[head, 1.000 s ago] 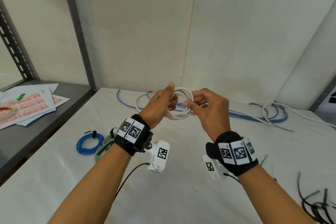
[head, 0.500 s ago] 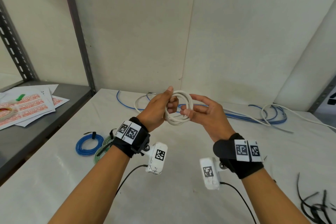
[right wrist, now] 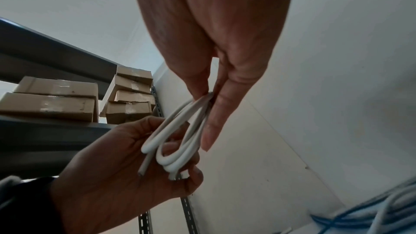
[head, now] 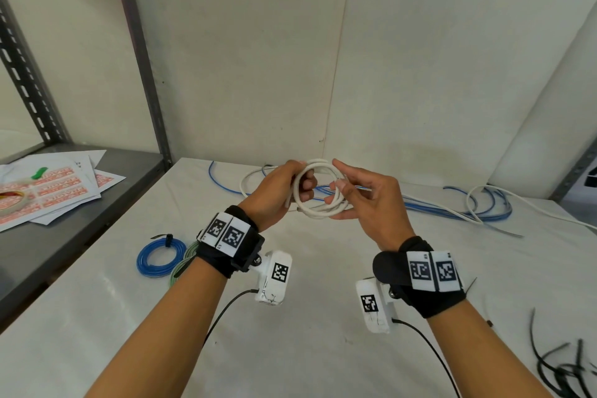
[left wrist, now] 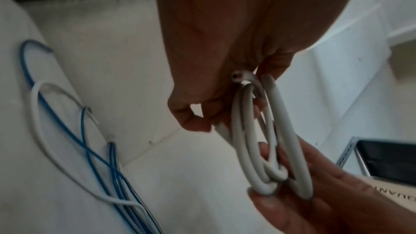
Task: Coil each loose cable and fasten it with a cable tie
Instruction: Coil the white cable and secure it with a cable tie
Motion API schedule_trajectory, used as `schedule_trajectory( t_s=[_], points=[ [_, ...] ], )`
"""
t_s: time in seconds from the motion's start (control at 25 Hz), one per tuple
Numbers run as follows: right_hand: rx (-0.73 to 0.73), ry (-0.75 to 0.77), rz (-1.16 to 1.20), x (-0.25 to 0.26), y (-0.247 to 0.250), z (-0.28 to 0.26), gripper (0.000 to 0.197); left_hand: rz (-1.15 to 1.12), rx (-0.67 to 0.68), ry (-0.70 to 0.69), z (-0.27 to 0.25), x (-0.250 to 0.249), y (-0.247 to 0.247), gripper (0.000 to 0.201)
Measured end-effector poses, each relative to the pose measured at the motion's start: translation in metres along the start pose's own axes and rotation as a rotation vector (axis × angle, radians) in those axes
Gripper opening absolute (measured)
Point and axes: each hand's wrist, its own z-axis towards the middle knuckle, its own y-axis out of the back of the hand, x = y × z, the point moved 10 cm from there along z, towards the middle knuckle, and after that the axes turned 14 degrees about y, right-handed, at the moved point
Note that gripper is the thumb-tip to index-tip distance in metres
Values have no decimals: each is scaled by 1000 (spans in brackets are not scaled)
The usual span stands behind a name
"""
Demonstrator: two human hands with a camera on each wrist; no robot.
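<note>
White cable coil pinched in left hand and right hand; no legible writing.

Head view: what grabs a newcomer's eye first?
The white cable coil, held up mid-frame over the table: the left hand grips one side, the right hand pinches the other, and no tie is on it. Next, the tied blue coil lying at the left, and the loose black cable ties at the table's near right corner.
</note>
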Motion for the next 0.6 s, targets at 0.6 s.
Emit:
schedule_trajectory(
  t_s=[0.6],
  points=[
    [-242, 173, -181, 2, -11, -5, 7, -305, -314, 25, 0, 7, 18, 24]
  ],
)
